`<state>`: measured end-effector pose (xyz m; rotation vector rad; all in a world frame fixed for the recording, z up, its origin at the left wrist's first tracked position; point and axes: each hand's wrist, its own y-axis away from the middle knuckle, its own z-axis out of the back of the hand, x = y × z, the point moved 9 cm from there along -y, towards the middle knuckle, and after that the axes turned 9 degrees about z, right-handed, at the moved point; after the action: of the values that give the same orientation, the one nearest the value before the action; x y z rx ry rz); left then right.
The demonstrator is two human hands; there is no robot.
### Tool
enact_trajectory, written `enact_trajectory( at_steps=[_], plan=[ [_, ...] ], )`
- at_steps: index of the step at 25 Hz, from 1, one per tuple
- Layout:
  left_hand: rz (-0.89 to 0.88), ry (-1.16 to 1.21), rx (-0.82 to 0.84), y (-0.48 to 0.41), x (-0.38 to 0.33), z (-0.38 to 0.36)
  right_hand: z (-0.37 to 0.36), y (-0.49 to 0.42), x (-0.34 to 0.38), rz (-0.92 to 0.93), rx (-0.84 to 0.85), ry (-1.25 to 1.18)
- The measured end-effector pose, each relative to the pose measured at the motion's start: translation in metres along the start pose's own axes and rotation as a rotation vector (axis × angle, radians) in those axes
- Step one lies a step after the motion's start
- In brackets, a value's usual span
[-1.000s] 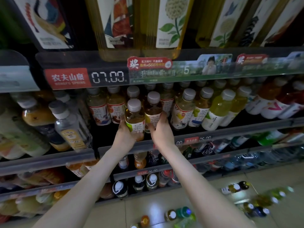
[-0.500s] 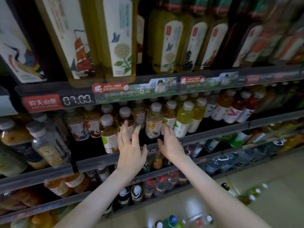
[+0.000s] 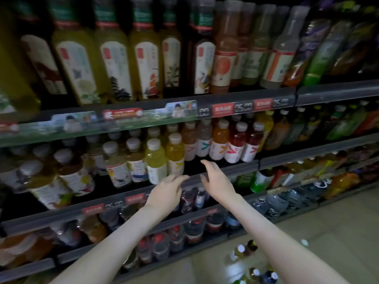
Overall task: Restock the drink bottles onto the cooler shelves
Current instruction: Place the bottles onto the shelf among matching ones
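Plastic, round-capped yellow bottle [image 3: 155,162] near left hand [image 3: 167,193].

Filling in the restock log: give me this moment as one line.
left hand: open, empty | right hand: open, empty | both at middle shelf | bottles on floor

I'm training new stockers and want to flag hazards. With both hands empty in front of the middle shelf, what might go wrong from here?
1. The left hand is open right beside the front-row yellow bottle; a careless reach may knock it over or off the shelf.
2. Loose floor bottles lie below the right arm; a step that way might kick them or cause a trip.
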<state>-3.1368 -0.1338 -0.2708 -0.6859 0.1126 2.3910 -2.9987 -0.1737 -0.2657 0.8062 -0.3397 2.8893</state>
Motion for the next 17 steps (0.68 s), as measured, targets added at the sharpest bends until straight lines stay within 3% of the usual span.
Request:
enact_trajectory(
  at_steps=[6,10,17],
  plan=[
    [-0.107,0.053,0.007,-0.046,-0.123,-0.040,0.096,0.031,-0.073,-0.075,-0.113,-0.009],
    [-0.340,0.032,0.070,-0.085,-0.226,-0.074,0.183,0.083,-0.137,-0.236,-0.324,0.031],
    [-0.578,0.080,0.129,-0.087,-0.424,-0.146,0.315,0.201,-0.261,-0.436,-0.535,0.104]
  ],
)
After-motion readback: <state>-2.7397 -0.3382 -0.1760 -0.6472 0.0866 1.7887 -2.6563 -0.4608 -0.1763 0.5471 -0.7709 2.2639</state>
